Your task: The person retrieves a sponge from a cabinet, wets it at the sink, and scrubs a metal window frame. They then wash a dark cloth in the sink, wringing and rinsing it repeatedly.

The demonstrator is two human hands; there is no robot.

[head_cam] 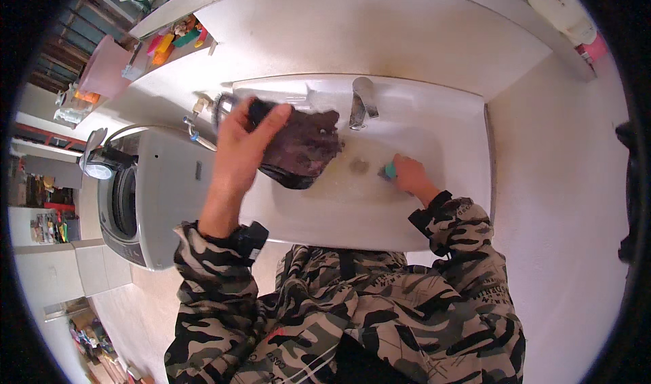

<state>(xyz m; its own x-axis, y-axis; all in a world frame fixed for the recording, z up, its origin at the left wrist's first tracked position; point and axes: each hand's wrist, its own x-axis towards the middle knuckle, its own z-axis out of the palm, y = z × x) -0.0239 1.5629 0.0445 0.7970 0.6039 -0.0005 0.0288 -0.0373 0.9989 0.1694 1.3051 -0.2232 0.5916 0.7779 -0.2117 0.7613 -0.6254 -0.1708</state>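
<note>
My left hand (244, 140) grips a dark, wet-looking item (305, 147) by its upper left edge and holds it over the left part of a white sink (452, 221). The item looks purplish-brown with black edges; what it is I cannot tell. Over the right part of the basin, my right hand (413, 174) is closed around a small brush (389, 171) with a teal body and dark bristles. Shallow cloudy water lies in the basin around the drain (359, 166). Behind it stands a metal faucet (362, 102).
A top-loading washing machine (173, 191) stands left of the sink, near a wall valve with a hose (192, 124). Up left, a ledge bears a pink bucket (107, 68) and colourful brushes (164, 48). A white bottle (559, 10) stands on the upper right ledge.
</note>
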